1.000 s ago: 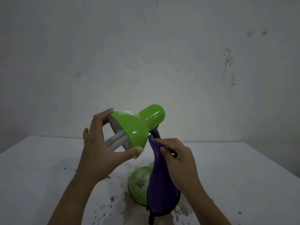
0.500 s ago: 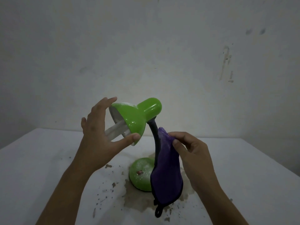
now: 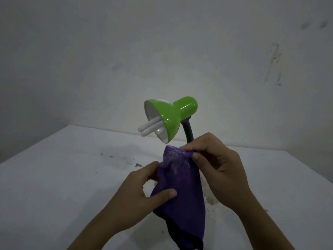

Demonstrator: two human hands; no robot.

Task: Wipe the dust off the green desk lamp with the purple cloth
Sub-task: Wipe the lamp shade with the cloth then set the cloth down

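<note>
My left hand (image 3: 137, 193) and my right hand (image 3: 218, 168) both pinch the soft, fuzzy purple cloth (image 3: 182, 192), fingers curled on it. It hangs down in front of me, dusty white near the top. Just behind it stands the shiny green desk lamp (image 3: 171, 116), its round shade tipped left with 2 white tubes poking out, on the speckled white table (image 3: 72, 177).

Head camera, one wide-angle view, close over the hands.
It faces forward and down across the white table (image 3: 63, 177) toward the wall (image 3: 162, 42) at twelve o'clock.
</note>
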